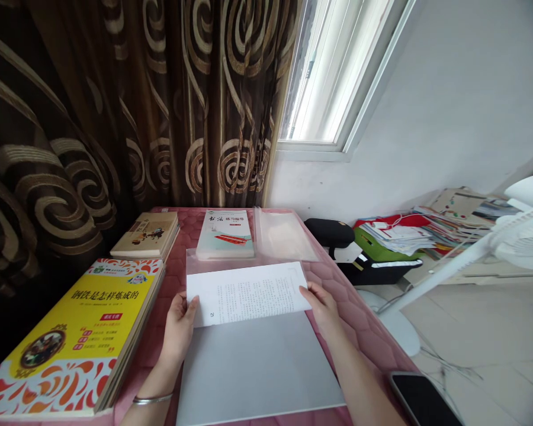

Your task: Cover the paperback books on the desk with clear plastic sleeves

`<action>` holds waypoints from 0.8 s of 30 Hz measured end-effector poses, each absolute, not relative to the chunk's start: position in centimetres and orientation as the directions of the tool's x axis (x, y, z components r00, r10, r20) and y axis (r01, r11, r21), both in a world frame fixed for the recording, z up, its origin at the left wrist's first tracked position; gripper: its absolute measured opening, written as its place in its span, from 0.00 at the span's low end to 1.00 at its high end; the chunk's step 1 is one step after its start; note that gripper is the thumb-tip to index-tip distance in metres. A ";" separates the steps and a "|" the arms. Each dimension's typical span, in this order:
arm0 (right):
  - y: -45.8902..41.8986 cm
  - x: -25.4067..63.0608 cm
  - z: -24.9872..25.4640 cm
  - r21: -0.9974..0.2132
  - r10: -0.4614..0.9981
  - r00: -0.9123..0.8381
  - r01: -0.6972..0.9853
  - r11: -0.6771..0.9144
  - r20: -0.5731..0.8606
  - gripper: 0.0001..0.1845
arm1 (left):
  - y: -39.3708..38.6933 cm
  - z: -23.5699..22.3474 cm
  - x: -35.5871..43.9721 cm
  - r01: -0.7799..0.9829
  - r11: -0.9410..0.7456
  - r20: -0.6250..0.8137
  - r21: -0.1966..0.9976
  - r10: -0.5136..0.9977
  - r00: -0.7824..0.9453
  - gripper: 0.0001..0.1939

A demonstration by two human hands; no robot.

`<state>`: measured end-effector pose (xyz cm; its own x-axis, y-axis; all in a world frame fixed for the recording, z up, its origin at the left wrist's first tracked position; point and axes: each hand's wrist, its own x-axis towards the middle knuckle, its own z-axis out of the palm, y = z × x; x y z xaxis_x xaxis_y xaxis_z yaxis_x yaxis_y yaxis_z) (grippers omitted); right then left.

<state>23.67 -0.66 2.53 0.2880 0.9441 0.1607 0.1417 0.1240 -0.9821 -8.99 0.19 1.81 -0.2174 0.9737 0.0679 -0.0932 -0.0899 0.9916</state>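
A white printed page [253, 294], its text turned sideways, spans the space between my two hands. My left hand [180, 325] pinches its left edge between thumb and fingers. At the opposite edge, my right hand [322, 305] grips the page the same way. Below the page spreads a smooth grey sheet or inner cover [257, 367]; how it joins the page is hidden. Transparent plastic film [204, 258] shows beyond the page's far edge. Just past it lies a white calligraphy workbook [226, 234] with a red boat-like picture.
A yellow book [102, 313] tops a stack at left, with a tan book [146, 234] behind. Transparent plastic covers [282, 234] lie at the back right of the pink quilted tabletop [359, 322]. A phone [421, 396] is at right front, a white fan [444, 275] beyond.
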 end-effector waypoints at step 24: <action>-1.0 22.9 3.6 -0.954 0.915 0.351 0.283 0.098 0.198 0.27 | -0.1 2.4 -9.0 -0.041 -0.106 0.094 0.994 0.970 -0.223 0.21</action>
